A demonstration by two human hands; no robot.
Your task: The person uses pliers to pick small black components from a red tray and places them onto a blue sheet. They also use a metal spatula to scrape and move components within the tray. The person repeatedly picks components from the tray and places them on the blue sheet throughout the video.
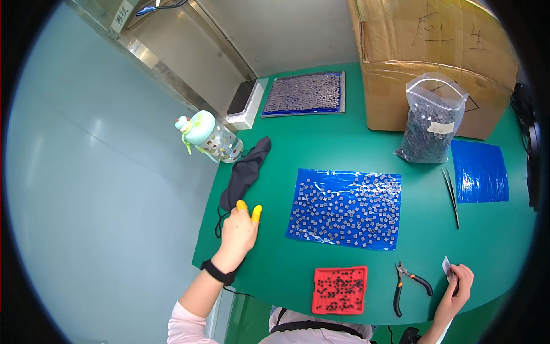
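My left hand [238,232], with yellow finger cots on two fingertips, is over the left side of the table. Its capped fingertips are apart, and nothing shows between them. A dark cloth with thin cords [244,174] lies just beyond that hand. At the right front edge, my right hand [460,282] is closed on a small pale flat piece [447,267]; something dark shows by its fingers, too small to name. Between the hands, a blue sheet [312,236] carries many small square grey parts. Nearer me is a red tray [339,312] of small black pieces.
Orange-and-black cutting pliers [399,293] and metal tweezers [451,198] lie right of the blue sheet. Farther back are a second blue sheet [480,172], a zip bag of dark parts [428,129], a cardboard box [441,54], a part-filled panel [303,93] and a bottle [212,137].
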